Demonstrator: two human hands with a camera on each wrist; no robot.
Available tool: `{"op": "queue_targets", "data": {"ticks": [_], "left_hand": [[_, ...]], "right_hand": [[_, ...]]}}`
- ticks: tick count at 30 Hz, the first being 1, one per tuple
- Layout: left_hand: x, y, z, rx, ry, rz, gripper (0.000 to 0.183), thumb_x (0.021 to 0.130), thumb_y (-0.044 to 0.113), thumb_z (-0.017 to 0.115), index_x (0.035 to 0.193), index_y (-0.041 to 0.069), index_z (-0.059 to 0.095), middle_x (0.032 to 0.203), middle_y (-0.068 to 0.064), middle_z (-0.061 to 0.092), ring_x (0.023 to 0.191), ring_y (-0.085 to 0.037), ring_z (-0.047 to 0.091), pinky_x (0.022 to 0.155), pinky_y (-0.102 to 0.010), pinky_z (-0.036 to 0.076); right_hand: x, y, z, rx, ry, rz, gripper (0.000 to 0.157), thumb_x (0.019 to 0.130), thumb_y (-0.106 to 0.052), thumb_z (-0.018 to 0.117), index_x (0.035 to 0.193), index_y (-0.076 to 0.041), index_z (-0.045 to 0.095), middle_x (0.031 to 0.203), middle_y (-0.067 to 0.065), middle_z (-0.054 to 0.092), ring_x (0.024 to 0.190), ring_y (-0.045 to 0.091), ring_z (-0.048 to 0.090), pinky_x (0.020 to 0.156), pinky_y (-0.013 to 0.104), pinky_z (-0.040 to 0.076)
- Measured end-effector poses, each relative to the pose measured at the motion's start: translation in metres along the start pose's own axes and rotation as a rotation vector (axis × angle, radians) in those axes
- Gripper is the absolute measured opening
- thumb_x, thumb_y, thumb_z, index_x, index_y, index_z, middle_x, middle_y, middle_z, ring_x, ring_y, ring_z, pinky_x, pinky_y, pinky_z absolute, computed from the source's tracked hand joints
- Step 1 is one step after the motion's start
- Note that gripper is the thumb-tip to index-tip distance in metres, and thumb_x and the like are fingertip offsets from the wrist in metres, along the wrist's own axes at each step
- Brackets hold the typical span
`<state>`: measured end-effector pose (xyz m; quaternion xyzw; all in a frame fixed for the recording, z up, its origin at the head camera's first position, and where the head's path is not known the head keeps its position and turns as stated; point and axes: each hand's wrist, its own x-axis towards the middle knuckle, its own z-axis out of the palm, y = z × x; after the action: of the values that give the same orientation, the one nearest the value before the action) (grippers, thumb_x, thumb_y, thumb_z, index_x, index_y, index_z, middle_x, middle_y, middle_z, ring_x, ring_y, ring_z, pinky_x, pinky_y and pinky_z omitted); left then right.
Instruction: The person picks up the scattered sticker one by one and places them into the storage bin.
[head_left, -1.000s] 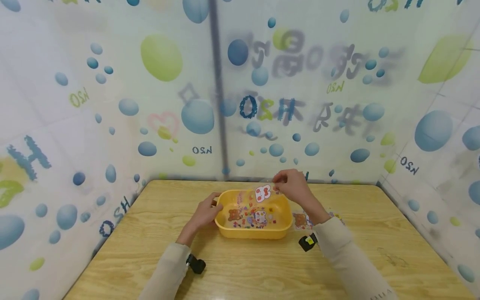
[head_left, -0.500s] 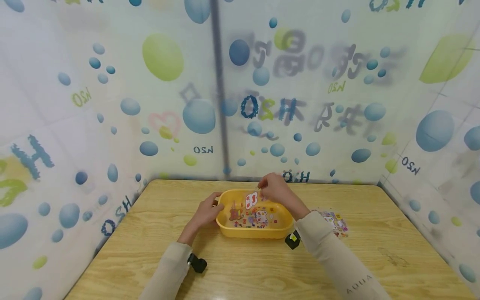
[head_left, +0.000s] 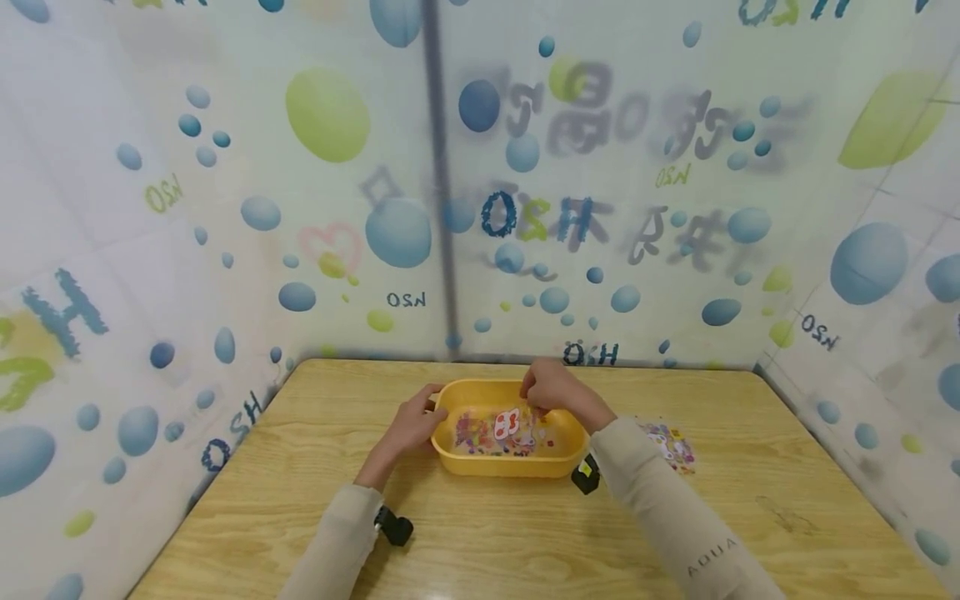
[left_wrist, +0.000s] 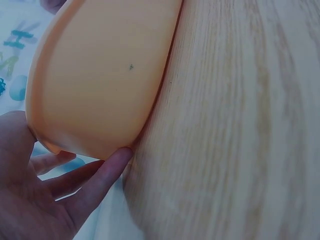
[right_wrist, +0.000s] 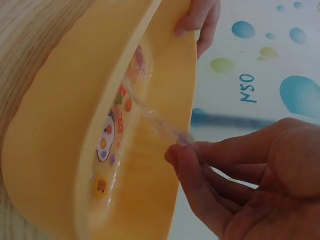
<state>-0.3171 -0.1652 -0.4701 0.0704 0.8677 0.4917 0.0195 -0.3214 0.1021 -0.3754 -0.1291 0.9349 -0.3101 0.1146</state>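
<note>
A yellow plastic basin (head_left: 510, 468) sits on the table, several printed clear sticker sheets (right_wrist: 105, 140) lying on its bottom. My left hand (head_left: 408, 423) grips its left end, thumb over the rim; in the left wrist view the fingers (left_wrist: 107, 172) press the outer wall. Over the basin's right part, my right hand (head_left: 555, 388) pinches a transparent sticker sheet (head_left: 507, 423) with a white-and-red cartoon face. In the right wrist view this sheet (right_wrist: 160, 122) shows edge-on between thumb and fingertips, slanting down into the basin.
More sticker sheets (head_left: 671, 448) lie on the wooden table (head_left: 480, 533) right of the basin, partly behind the right sleeve (head_left: 652, 492). A wall covering with blue and green bubbles (head_left: 397, 233) stands along the table's back edge.
My right hand has carried the sticker sheet left and then down into the basin, over the sheets there. The left hand has stayed on the basin's left end.
</note>
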Motion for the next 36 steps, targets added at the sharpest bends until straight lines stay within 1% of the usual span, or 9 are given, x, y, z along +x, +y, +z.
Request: {"op": "queue_targets", "data": {"ticks": [5, 9, 11, 14, 18, 22, 28, 33, 36], "left_hand": [[0.000, 0.000, -0.001, 0.015, 0.000, 0.013, 0.047, 0.099, 0.015, 0.056, 0.147, 0.012, 0.053, 0.116, -0.024, 0.066, 0.086, -0.028, 0.069, 0.052, -0.038, 0.062], [0.000, 0.000, 0.000, 0.015, 0.001, 0.013, 0.047, 0.099, 0.016, 0.056, 0.146, 0.012, 0.053, 0.117, -0.024, 0.067, 0.086, -0.028, 0.069, 0.053, -0.037, 0.062], [0.000, -0.001, 0.000, 0.016, 0.002, 0.009, 0.047, 0.099, 0.016, 0.056, 0.146, 0.012, 0.053, 0.118, -0.024, 0.067, 0.087, -0.028, 0.069, 0.053, -0.037, 0.062], [0.000, 0.000, 0.000, 0.022, 0.002, 0.003, 0.048, 0.099, 0.016, 0.057, 0.146, 0.013, 0.053, 0.117, -0.023, 0.066, 0.087, -0.027, 0.068, 0.053, -0.036, 0.062], [0.001, 0.000, 0.000, 0.023, 0.005, -0.003, 0.048, 0.099, 0.017, 0.057, 0.147, 0.013, 0.053, 0.118, -0.022, 0.067, 0.086, -0.026, 0.068, 0.053, -0.036, 0.061], [0.001, 0.002, 0.000, 0.025, 0.006, 0.004, 0.048, 0.099, 0.017, 0.056, 0.146, 0.013, 0.053, 0.118, -0.022, 0.068, 0.087, -0.025, 0.069, 0.052, -0.036, 0.061], [0.000, 0.002, -0.001, 0.027, 0.005, 0.014, 0.049, 0.098, 0.017, 0.056, 0.147, 0.013, 0.054, 0.117, -0.023, 0.068, 0.086, -0.026, 0.070, 0.052, -0.036, 0.061], [-0.001, 0.002, -0.002, 0.030, -0.002, 0.021, 0.048, 0.099, 0.015, 0.055, 0.147, 0.011, 0.053, 0.117, -0.024, 0.068, 0.085, -0.026, 0.069, 0.052, -0.036, 0.061], [-0.001, 0.002, -0.001, 0.032, -0.002, 0.022, 0.048, 0.099, 0.015, 0.055, 0.146, 0.011, 0.053, 0.117, -0.024, 0.067, 0.085, -0.027, 0.069, 0.051, -0.036, 0.061]], "right_hand": [[0.004, 0.005, 0.000, -0.003, -0.038, 0.028, 0.020, 0.091, 0.005, 0.062, 0.106, 0.006, 0.075, 0.092, 0.014, 0.071, 0.064, 0.019, 0.067, 0.077, 0.040, 0.065], [0.008, 0.007, 0.001, -0.051, -0.054, 0.074, 0.012, 0.091, 0.003, 0.064, 0.094, 0.004, 0.075, 0.082, 0.012, 0.069, 0.063, 0.019, 0.067, 0.075, 0.038, 0.065], [0.010, 0.007, 0.001, -0.072, -0.062, 0.104, 0.007, 0.091, 0.002, 0.066, 0.092, 0.002, 0.073, 0.081, 0.011, 0.068, 0.063, 0.018, 0.067, 0.072, 0.034, 0.065], [0.015, 0.010, 0.003, -0.069, -0.069, 0.164, 0.004, 0.090, 0.001, 0.069, 0.095, 0.001, 0.069, 0.086, 0.013, 0.067, 0.064, 0.020, 0.068, 0.067, 0.030, 0.064], [0.023, 0.016, 0.005, -0.068, -0.077, 0.225, 0.013, 0.090, -0.001, 0.072, 0.101, 0.001, 0.066, 0.091, 0.015, 0.066, 0.065, 0.022, 0.067, 0.064, 0.027, 0.062], [0.026, 0.021, 0.005, -0.094, -0.090, 0.237, 0.014, 0.088, 0.000, 0.071, 0.101, 0.002, 0.066, 0.090, 0.015, 0.066, 0.063, 0.022, 0.068, 0.062, 0.026, 0.062], [0.027, 0.025, 0.007, -0.151, -0.112, 0.249, 0.022, 0.085, 0.003, 0.073, 0.105, 0.000, 0.063, 0.090, 0.014, 0.065, 0.064, 0.022, 0.068, 0.059, 0.026, 0.060], [0.026, 0.026, 0.008, -0.196, -0.133, 0.235, 0.021, 0.084, 0.004, 0.073, 0.103, -0.001, 0.064, 0.089, 0.014, 0.065, 0.066, 0.023, 0.069, 0.062, 0.028, 0.062], [0.024, 0.025, 0.008, -0.188, -0.146, 0.243, 0.022, 0.084, 0.004, 0.071, 0.104, -0.002, 0.063, 0.090, 0.014, 0.064, 0.067, 0.024, 0.067, 0.064, 0.028, 0.062]]}}
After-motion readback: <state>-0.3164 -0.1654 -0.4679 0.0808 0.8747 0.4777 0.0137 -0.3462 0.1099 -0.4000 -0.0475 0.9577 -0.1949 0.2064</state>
